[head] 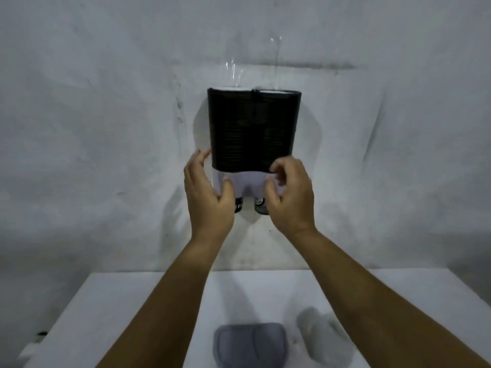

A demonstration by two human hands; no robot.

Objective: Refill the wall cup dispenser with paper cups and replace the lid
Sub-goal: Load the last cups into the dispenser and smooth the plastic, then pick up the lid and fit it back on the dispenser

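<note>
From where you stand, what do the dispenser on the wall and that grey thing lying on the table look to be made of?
The dispenser looks like clear plastic: glints show above the stacked black cups, and its white base seems matte plastic. The grey lid on the table looks like translucent smoky plastic, smooth and moulded, though blur leaves that uncertain.

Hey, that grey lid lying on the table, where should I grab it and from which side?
The grey lid lies flat on the white table, near its front edge, between the forearms. Probably best to come down from above and pinch its two long sides, thumb on the near edge and fingers on the far one. It looks wide and shallow, so a top-down grip across the short span should hold it level.
</note>
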